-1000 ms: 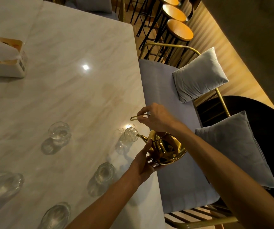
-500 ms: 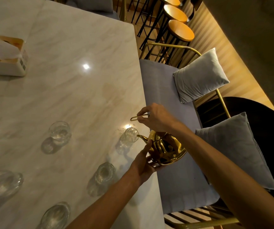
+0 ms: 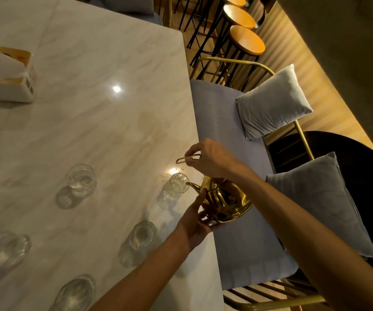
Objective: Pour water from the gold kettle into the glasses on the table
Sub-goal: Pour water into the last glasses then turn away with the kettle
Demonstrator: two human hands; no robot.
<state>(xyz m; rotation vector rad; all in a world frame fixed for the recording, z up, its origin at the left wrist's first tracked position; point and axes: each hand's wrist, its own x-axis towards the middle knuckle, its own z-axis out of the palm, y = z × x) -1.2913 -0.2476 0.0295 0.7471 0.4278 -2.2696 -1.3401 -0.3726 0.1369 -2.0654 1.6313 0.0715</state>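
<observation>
I looked down on a pale marble table (image 3: 95,122) with several clear glasses standing on it. At its right edge, my right hand (image 3: 212,159) was closed around the thin wire handle (image 3: 186,157) of the gold kettle (image 3: 226,202), pinching it between thumb and fingers. My left hand (image 3: 195,217) was cupped, partly open, against the kettle's lower side and base, steadying rather than gripping it.

The kettle hung tilted just off the table's edge, above a grey bench seat (image 3: 232,221). Its spout (image 3: 192,186) pointed at, and nearly met, the rim of the nearest glass (image 3: 178,182). I could not make out a stream of water, nor how full that glass was.

I judged the step to be the pour into this edge glass. Another glass (image 3: 81,179) stood farther left, one more (image 3: 143,234) sat nearer me, and others (image 3: 75,292) lay along the lower left; their fill was hard to read.

The next move, I judged, called for levelling the kettle slowly so nothing dripped on the marble, then carrying it with both hands to the glass nearer me and lining the spout up over its rim. A tissue box (image 3: 6,75) sat well apart at the far left.
</observation>
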